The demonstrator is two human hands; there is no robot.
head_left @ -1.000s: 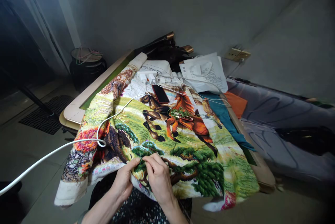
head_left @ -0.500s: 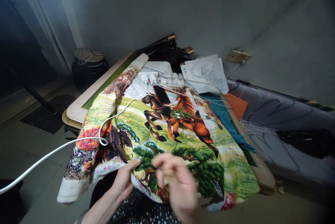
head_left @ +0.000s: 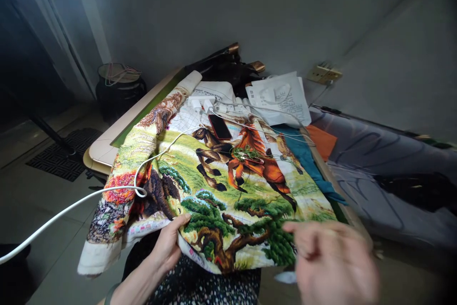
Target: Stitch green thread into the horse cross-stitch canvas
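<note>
Grey walls close the corner of the room, and a low table [head_left: 103, 145] stands in front of them on a tiled floor. Over this table lies a large embroidered cloth [head_left: 214, 186] with running horses, green trees and flowers; its near edge hangs down onto the lap of the person.

From the head camera, the left hand [head_left: 167, 245] grips the near edge of the cloth, with the thumb on top of the picture and the fingers under the fabric, beside the stitched brown tree trunk. The right hand [head_left: 333, 262] is raised at the lower right, away from the cloth and closer to the camera. It is blurred; the fingers look loosely curled, but I cannot tell if they pinch anything.

On the far part of the cloth lies a dark phone [head_left: 219, 127], and just behind it sit white chargers [head_left: 200, 103] with thin cables. A thick white cable [head_left: 71, 207] comes from the left side and makes a loop on the cloth. A small bundle of green thread [head_left: 246, 153] rests on the orange horse. Behind, a white bag with printed letters [head_left: 282, 98] lies near a wall socket [head_left: 324, 74]. A dark round pot [head_left: 119, 91] stands on the floor at the left.
</note>
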